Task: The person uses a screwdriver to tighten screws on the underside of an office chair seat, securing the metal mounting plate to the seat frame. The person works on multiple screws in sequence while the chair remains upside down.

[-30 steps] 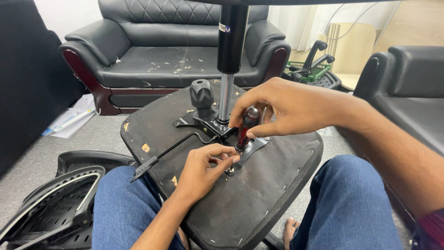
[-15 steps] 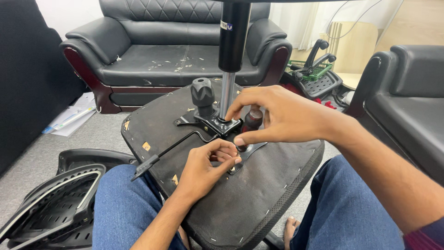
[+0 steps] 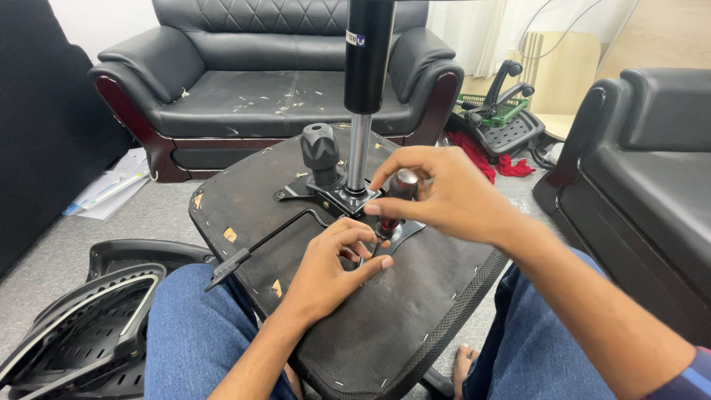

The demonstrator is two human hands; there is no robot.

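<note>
An upturned office chair seat rests on my lap, its black underside facing up. A metal mechanism plate with a round black knob and a gas lift column stands on it. My right hand grips a screwdriver with a dark red and black handle, held upright over the plate's near edge. My left hand lies on the seat with its fingertips pinched around the screwdriver's tip. A thin black lever runs out from the plate to the left.
A black leather sofa stands behind, and a black armchair on the right. A mesh chair backrest lies on the grey carpet at lower left. Chair armrest parts and red cloth sit by a green basket. Papers lie left.
My right hand has shifted on the screwdriver handle, fingers turning around it. The left hand stays at the tip. The view has moved slightly.
</note>
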